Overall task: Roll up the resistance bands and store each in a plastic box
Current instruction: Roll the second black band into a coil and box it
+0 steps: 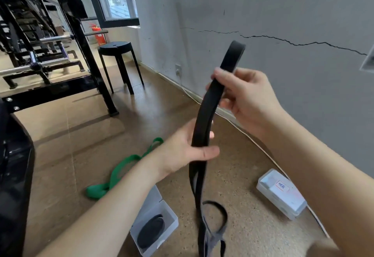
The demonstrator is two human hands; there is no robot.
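**Cork floor, cracked grey wall: one band held upright, ready for rolling**

Speckled cork floor (81, 135) runs to a grey wall (283, 4) with a long crack. Left of the black band (206, 111), a flat green band (121, 167) lies crumpled on the floor. Below and just left of the black band's hanging part sits an open plastic box (153, 198), clear and rectangular, with a rolled band (150, 229) coiled in it.

The left hand (182, 149) has thumb and fingers wrapped round the black band's doubled middle. The band is matte, flat rubber. Its long axis is near vertical, and its lower length hangs into loose loops by the floor.

The right hand (247, 95) pinches it higher up, with the folded top end standing just above those fingers. That hand is nearer the end, so I judge rolling would start there, working downward.

Right of the band and well apart rests a closed plastic box (281, 194) with a label.
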